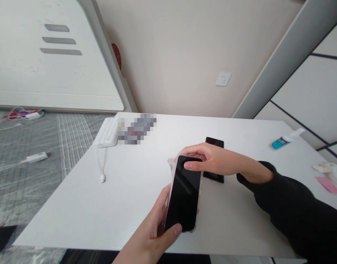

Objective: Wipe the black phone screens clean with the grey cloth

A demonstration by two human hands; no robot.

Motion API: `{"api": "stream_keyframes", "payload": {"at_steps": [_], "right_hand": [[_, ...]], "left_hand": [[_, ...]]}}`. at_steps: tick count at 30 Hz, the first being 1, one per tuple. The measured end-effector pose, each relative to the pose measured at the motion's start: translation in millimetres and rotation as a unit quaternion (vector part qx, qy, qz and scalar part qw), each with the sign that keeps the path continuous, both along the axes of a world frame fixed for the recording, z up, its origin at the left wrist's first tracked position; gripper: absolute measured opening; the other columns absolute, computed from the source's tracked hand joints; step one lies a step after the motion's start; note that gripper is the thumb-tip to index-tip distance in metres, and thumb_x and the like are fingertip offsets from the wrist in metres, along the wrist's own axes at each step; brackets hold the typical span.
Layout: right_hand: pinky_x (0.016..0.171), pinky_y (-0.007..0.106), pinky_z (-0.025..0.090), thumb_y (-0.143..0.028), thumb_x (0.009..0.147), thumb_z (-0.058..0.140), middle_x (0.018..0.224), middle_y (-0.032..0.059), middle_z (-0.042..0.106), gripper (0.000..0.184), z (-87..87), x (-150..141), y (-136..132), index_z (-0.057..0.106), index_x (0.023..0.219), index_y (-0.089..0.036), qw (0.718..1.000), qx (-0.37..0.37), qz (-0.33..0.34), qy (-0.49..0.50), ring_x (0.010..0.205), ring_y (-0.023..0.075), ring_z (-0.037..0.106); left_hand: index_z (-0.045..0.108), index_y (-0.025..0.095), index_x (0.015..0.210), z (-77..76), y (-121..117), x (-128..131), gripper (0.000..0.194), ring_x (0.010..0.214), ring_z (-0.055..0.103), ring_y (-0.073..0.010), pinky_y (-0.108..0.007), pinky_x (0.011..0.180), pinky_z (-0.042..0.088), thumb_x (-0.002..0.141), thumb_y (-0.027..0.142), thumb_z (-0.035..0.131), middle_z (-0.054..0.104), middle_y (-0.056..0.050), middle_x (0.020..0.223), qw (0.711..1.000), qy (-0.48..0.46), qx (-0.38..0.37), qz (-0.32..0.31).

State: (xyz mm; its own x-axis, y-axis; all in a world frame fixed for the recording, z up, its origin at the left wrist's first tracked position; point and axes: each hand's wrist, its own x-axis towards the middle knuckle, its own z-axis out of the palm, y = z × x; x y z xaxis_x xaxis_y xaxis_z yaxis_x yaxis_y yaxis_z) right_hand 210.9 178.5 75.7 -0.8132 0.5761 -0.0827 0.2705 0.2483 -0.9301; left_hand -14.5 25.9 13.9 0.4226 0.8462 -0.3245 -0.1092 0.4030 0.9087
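A black-screened smartphone (185, 198) in a clear case is held up over the white table (124, 209), tilted a little to the right. My left hand (154, 227) grips its lower end, thumb on the bottom corner of the screen. Around the upper end, my right hand (204, 157) is closed, its thumb lying on the glass and its other fingers behind. A pale, thin piece of cloth or tissue (171, 163) shows at the phone's upper left edge, mostly hidden behind it. Partly under my right hand lies a second dark phone (215, 177).
A white power bank (110, 132) with a short cable (103, 178) lies at the back left, beside a blurred-out item (139, 129). Toward the right are a spray bottle (284, 141), a pink slip (328, 185) and crumpled tissue (332, 170). A charger (36, 157) rests on the grey bedding.
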Motion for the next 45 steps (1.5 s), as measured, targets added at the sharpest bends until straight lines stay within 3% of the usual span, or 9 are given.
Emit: {"api": "stream_keyframes", "payload": {"at_steps": [6,12,16,20,25,29,35,40,45], "right_hand": [[0.074,0.026,0.045,-0.041,0.097,0.066,0.089,0.0009,0.070,0.026,0.2,-3.9,-2.0,0.072,0.095,-0.016,0.998,-0.024,-0.048,0.019,0.080,0.0144,0.061],[0.075,0.026,0.044,-0.039,0.095,0.068,0.086,0.0003,0.070,0.024,-4.1,-3.6,0.8,0.071,0.089,-0.016,0.997,-0.025,-0.067,0.026,0.080,0.0144,0.061],[0.083,0.029,0.050,-0.052,0.098,0.063,0.107,0.0053,0.074,0.037,-7.8,-1.5,3.1,0.072,0.109,-0.017,0.996,-0.047,-0.064,0.030,0.094,0.0189,0.067],[0.072,0.029,0.049,-0.061,0.096,0.063,0.089,0.0053,0.072,0.047,-9.3,-2.5,3.3,0.073,0.096,-0.015,0.995,-0.072,-0.066,0.005,0.078,0.0172,0.065],[0.073,0.029,0.047,-0.060,0.092,0.068,0.078,0.0026,0.067,0.046,-9.7,-8.0,0.9,0.067,0.080,-0.016,0.989,-0.083,-0.106,0.057,0.075,0.0160,0.061],[0.071,0.029,0.048,-0.058,0.095,0.064,0.081,0.0045,0.068,0.045,-7.1,-7.6,1.0,0.067,0.081,-0.015,0.987,-0.096,-0.115,0.066,0.075,0.0164,0.062],[0.081,0.031,0.051,-0.056,0.096,0.065,0.096,0.0061,0.072,0.041,-5.1,-9.4,-3.1,0.073,0.096,-0.016,0.990,-0.057,-0.109,0.073,0.090,0.0200,0.067],[0.097,0.036,0.051,-0.054,0.093,0.069,0.115,0.0070,0.075,0.039,9.9,0.8,-1.4,0.075,0.109,-0.019,0.992,0.010,-0.114,0.055,0.112,0.0269,0.069],[0.084,0.035,0.052,-0.059,0.091,0.067,0.101,0.0051,0.076,0.041,39.1,58.5,26.4,0.077,0.101,-0.020,0.983,0.095,-0.126,-0.098,0.097,0.0269,0.069]], "left_hand": [[0.039,0.048,0.154,1.0,1.3,-2.1,0.066,0.160,0.019,-0.0238,-0.035,0.128,0.027,0.096,0.032,0.067,0.029,0.011,0.170,0.999,0.025,0.035,-0.001],[0.041,0.045,0.153,-1.7,0.1,-2.5,0.061,0.156,0.031,-0.0219,-0.035,0.128,0.026,0.098,0.037,0.065,0.038,0.007,0.166,0.998,0.036,0.043,0.010],[0.044,0.035,0.154,-5.9,2.6,-4.5,0.065,0.148,0.044,-0.0304,-0.041,0.123,0.037,0.094,0.042,0.070,0.046,-0.004,0.161,0.997,0.024,0.034,0.060],[0.035,0.031,0.159,-4.5,7.8,-7.3,0.074,0.146,0.045,-0.0369,-0.042,0.110,0.051,0.094,0.040,0.069,0.044,-0.010,0.163,0.995,-0.009,0.013,0.096],[0.044,0.039,0.154,-2.8,13.0,-5.4,0.060,0.148,0.044,-0.0277,-0.026,0.101,0.054,0.098,0.030,0.065,0.045,0.000,0.163,0.993,-0.081,0.011,0.088],[0.053,0.032,0.149,-5.6,12.5,-6.9,0.045,0.142,0.052,-0.0258,-0.028,0.102,0.055,0.104,0.036,0.054,0.055,-0.003,0.155,0.991,-0.116,-0.026,0.058],[0.049,0.024,0.151,-3.2,6.1,-7.0,0.058,0.126,0.065,-0.0260,-0.037,0.107,0.055,0.101,0.053,0.054,0.055,-0.007,0.154,0.994,0.080,-0.016,0.075],[0.035,0.038,0.159,0.0,8.5,0.9,0.058,0.148,0.045,-0.0262,-0.037,0.117,0.046,0.104,0.052,0.048,0.041,0.000,0.165,0.988,0.133,0.076,0.038],[0.014,0.049,0.162,-5.9,17.1,12.5,0.064,0.161,0.013,-0.0290,-0.058,0.128,0.018,0.106,0.044,0.045,0.002,0.004,0.176,0.898,0.334,0.287,0.008]]}}
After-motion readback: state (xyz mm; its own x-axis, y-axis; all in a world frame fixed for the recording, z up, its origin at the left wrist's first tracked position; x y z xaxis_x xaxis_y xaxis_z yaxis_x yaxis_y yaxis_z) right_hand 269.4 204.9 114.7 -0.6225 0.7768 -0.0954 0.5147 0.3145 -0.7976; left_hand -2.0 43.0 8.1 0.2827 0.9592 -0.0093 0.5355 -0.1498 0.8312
